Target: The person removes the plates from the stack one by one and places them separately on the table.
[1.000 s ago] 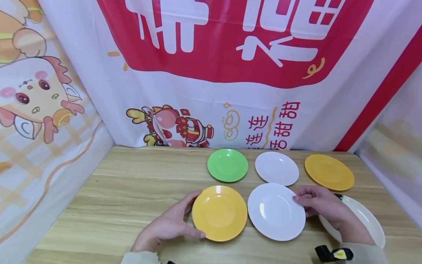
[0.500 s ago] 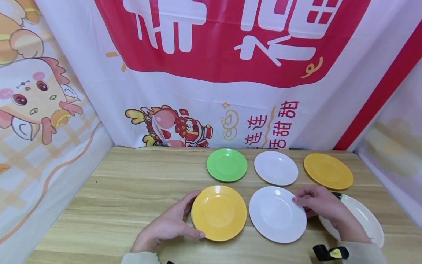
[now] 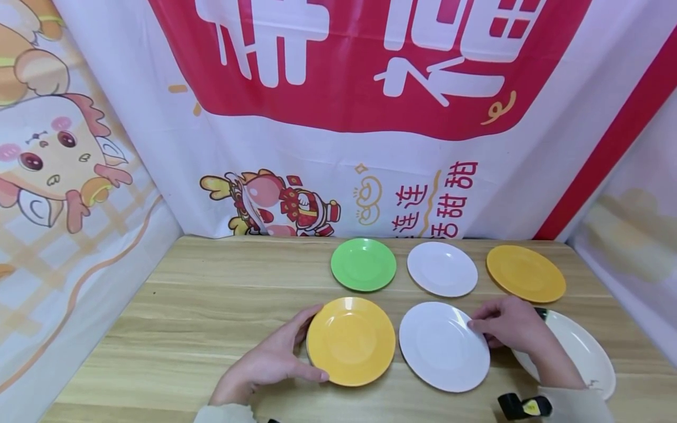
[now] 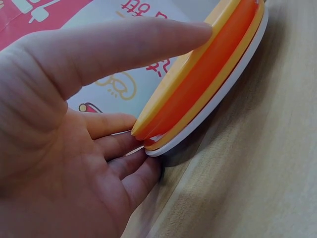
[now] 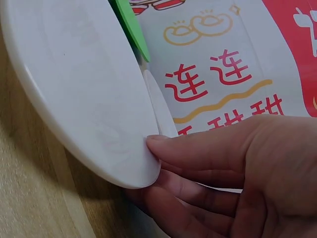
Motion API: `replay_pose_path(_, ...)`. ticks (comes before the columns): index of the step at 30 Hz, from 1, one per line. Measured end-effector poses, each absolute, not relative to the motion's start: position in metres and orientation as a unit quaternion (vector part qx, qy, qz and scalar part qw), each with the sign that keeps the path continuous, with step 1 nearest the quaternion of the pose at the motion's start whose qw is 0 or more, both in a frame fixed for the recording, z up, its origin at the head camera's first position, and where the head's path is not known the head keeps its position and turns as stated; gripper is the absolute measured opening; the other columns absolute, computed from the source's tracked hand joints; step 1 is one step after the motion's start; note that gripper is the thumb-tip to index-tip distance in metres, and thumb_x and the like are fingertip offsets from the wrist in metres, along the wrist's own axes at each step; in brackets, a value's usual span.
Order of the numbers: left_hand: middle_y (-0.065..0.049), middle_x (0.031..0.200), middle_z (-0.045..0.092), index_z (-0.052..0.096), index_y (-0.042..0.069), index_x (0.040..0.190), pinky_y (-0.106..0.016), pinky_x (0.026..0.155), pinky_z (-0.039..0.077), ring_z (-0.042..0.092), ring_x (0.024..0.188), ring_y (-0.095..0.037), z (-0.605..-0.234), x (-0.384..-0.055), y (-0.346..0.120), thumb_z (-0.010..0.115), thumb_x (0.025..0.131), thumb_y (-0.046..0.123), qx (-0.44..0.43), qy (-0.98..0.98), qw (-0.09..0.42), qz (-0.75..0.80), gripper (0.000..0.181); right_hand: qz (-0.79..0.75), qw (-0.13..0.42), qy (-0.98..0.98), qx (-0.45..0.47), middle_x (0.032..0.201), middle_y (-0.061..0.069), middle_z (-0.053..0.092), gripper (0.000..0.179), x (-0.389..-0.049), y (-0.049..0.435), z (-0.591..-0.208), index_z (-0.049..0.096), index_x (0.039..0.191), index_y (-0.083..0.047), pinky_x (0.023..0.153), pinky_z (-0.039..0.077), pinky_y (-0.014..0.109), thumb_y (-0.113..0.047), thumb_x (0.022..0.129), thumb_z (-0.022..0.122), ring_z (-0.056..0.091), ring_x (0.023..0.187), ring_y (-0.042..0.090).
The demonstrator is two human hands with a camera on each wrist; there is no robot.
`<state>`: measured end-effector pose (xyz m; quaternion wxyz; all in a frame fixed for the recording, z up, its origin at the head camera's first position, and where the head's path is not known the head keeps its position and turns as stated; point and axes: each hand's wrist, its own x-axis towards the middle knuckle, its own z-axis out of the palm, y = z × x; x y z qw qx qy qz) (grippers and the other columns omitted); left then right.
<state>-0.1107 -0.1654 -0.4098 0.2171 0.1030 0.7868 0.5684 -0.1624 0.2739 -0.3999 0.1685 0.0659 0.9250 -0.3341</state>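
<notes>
A stack of plates, a yellow plate (image 3: 351, 342) on top, sits on the table at the front middle. In the left wrist view, a second orange-yellow plate (image 4: 205, 109) and a white plate (image 4: 223, 96) show beneath it. My left hand (image 3: 275, 355) holds the stack at its left side, thumb at the near rim and fingers at the far rim. A white plate (image 3: 441, 346) is beside the stack on the right. My right hand (image 3: 510, 326) pinches its right rim, thumb on the upper face, fingers below. In the right wrist view this plate (image 5: 84, 89) is tilted above the table.
A green plate (image 3: 363, 264), another white plate (image 3: 442, 269) and another yellow plate (image 3: 526, 273) lie in a row along the back. An oval white dish (image 3: 579, 346) with a dark green patch lies partly under my right forearm. A printed cloth (image 3: 338, 176) hangs behind the table (image 3: 185, 317).
My right hand has shifted the white plate slightly towards me, and the glare on its face has changed. The left hand and the stack stay in place.
</notes>
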Motion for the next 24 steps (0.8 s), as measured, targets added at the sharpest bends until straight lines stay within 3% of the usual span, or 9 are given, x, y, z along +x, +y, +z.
replay_pose_path(24,-0.016,0.175,0.034,0.03,0.01,0.169,-0.062,0.134,0.02,0.032,0.162,-0.041,-0.4115,-0.1107,-0.1663,0.098,0.075,0.011,0.121,0.782,0.211,0.574,0.116,-0.297,0.142,0.943,0.051,0.092,0.007,0.072,0.022,-0.159,0.2722,-0.3932,0.078,0.11,-0.005,0.068,0.061,0.031,-0.021,0.095,0.081,0.064,0.077,0.019)
